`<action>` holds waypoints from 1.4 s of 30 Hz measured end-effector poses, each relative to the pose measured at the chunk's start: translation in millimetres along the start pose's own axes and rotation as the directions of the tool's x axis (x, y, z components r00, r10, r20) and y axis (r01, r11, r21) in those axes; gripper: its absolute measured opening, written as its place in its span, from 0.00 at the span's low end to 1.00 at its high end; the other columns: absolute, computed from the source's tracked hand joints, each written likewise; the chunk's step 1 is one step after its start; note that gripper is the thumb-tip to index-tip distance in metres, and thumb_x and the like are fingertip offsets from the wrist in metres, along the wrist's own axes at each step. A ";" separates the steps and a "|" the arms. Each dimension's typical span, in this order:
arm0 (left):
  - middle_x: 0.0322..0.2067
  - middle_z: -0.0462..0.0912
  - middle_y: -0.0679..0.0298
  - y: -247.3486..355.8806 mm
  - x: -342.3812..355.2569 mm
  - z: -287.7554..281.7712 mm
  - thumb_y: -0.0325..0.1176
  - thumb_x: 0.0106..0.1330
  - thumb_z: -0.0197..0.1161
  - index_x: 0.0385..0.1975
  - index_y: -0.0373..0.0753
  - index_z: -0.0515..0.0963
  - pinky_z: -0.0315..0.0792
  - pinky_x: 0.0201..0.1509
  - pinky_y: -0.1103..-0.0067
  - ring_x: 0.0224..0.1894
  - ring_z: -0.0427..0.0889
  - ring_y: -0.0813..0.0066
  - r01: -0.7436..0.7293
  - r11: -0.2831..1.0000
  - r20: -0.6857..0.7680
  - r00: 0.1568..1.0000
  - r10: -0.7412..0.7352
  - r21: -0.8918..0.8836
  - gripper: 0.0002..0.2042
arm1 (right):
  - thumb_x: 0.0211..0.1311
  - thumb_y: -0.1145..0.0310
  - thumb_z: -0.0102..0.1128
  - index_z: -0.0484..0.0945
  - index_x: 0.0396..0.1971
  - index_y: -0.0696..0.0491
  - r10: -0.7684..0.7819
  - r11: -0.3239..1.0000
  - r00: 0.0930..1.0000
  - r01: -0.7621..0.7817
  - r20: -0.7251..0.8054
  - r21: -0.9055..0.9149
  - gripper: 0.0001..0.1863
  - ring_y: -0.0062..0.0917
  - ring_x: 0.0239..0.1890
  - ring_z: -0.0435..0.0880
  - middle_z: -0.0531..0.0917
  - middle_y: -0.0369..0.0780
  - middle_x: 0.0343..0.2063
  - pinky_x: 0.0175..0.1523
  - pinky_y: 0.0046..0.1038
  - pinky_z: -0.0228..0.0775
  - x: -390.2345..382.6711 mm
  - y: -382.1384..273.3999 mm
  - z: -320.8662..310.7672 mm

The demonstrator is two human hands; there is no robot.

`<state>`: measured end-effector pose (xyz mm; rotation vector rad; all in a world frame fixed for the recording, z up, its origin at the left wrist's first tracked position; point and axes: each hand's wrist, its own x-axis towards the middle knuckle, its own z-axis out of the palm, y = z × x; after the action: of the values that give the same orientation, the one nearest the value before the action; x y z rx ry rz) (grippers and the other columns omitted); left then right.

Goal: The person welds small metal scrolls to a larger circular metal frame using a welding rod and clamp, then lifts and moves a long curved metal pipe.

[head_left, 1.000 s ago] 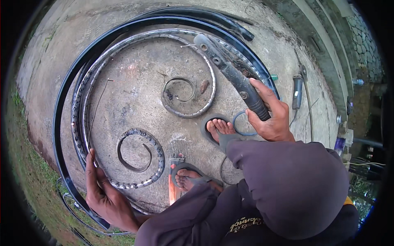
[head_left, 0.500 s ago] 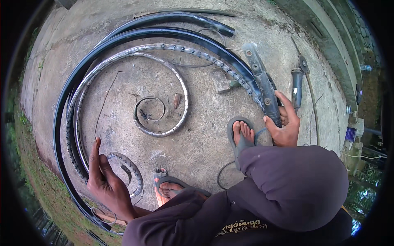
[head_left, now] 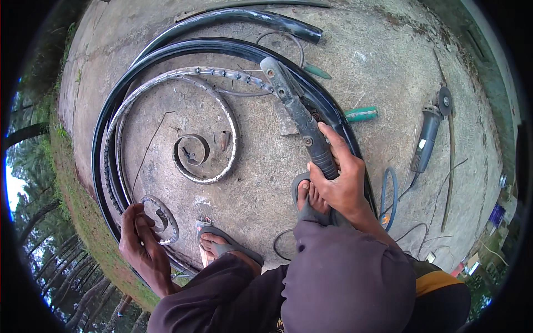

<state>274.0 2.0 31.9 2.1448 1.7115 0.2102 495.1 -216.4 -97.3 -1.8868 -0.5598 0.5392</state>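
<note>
My right hand (head_left: pixel 345 186) is wrapped around the ribbed grip of a black welding electrode holder (head_left: pixel 298 114). Its tip hangs over the end of a spiral of welded metal strip (head_left: pixel 235 130), and a thin rod (head_left: pixel 252 70) juts left from it. Whether the tip touches the strip, I cannot tell. Between the fingertips of my left hand (head_left: pixel 145 252), which is closed, sits the lower end of a thin bent metal rod (head_left: pixel 150 155). Beside that hand lies a smaller coil of strip (head_left: pixel 173 222). Large black curved tubes (head_left: pixel 222 46) arc around the spiral.
An angle grinder (head_left: pixel 428 136) lies on the concrete at right, with cables (head_left: pixel 392 200) nearby. A green handle (head_left: pixel 362 114) shows beyond the black tube. My sandalled feet (head_left: pixel 312 200) rest near the spiral. A small packet (head_left: pixel 203 228) is beside my left foot.
The view has shifted. Relative to the spiral, the electrode holder has moved left, its tip now over the metal strip. My left hand still pinches the bent rod.
</note>
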 end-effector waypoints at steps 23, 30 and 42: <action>0.21 0.73 0.63 4.8 39.8 114.9 0.16 0.52 0.59 0.57 0.43 0.79 0.69 0.28 0.73 0.21 0.73 0.69 -0.764 0.640 0.192 0.643 0.742 0.085 0.28 | 0.49 0.86 0.64 0.68 0.63 0.60 0.049 0.976 0.996 -0.065 -0.078 -0.206 0.36 0.22 0.40 0.85 0.85 0.47 0.40 0.43 0.23 0.76 -13.5 11.0 -7.6; 0.22 0.73 0.65 -14.8 42.7 127.2 0.19 0.49 0.60 0.56 0.45 0.80 0.69 0.28 0.74 0.22 0.73 0.71 -0.827 0.555 0.177 0.562 0.808 0.093 0.30 | 0.48 0.85 0.65 0.70 0.62 0.60 -0.049 0.973 0.996 0.032 -0.068 -0.230 0.35 0.23 0.40 0.86 0.85 0.49 0.42 0.44 0.24 0.77 -4.2 12.2 8.8; 0.21 0.72 0.65 -17.1 47.5 125.9 0.18 0.49 0.61 0.53 0.44 0.81 0.71 0.29 0.73 0.22 0.75 0.69 -0.805 0.590 0.211 0.588 0.781 0.061 0.28 | 0.47 0.83 0.67 0.72 0.61 0.59 -0.112 0.965 0.991 0.089 -0.080 -0.246 0.35 0.29 0.38 0.87 0.84 0.50 0.41 0.41 0.27 0.79 8.1 13.2 16.7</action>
<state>314.4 25.1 -95.6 2.8234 0.5526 0.1306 493.2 -204.0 -116.3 -2.0889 -0.6801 0.3254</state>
